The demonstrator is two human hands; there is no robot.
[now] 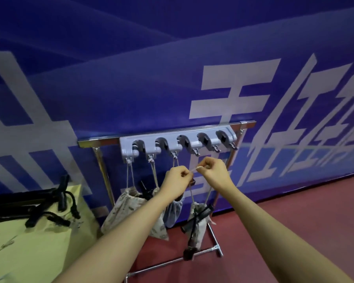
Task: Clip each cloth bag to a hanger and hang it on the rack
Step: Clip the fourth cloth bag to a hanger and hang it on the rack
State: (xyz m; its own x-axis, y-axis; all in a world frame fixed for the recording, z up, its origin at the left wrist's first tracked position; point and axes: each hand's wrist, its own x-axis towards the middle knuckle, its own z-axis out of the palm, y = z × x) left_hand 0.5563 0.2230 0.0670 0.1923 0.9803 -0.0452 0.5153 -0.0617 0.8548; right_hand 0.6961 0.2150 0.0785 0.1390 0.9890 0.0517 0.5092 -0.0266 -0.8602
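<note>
Hands raised side by side in front of rack, just below grey hanger strip with its five clips.
Left hand: fingers curling tight, pinching one end of pale drawstring between thumb and forefinger.
Right hand: fingers likewise curling, pinching the other end; short span of cord stretching taut between both hands.
Cords running down from the hands to patterned cloth bag, hanging clear of the floor beneath the right hand, over the rack's lower bar; dark strap lying across it.
Two beige bags and blue bag hanging by cords from the three leftmost clips, the last partly hiding behind left forearm.
Two rightmost clips holding nothing.
Yellow-green sheet lying at left, carrying black corded items.
Blue banner standing behind; red floor lying below.
</note>
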